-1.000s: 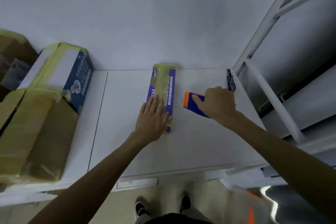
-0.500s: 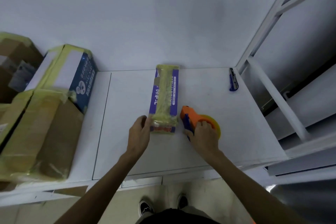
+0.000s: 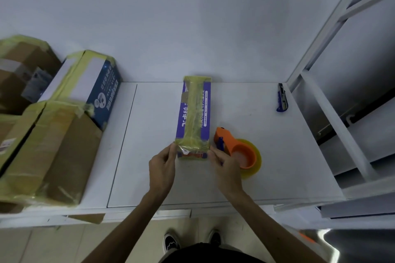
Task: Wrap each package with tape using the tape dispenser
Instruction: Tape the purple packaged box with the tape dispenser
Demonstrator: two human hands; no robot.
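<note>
White table by a plain wall; the purple box lies on it; left hand and right hand each pinch a near corner; the tape dispenser lies just right of the box; best press the yellow tape flat, gently.

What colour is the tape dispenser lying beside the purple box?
The tape dispenser is orange, with a yellowish tape roll; head view.

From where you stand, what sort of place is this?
Probably a packing or mailing station: taped cardboard boxes stacked at the left of a white table, an orange tape dispenser beside a tape-wrapped purple package, and a utility knife near the wall.
</note>
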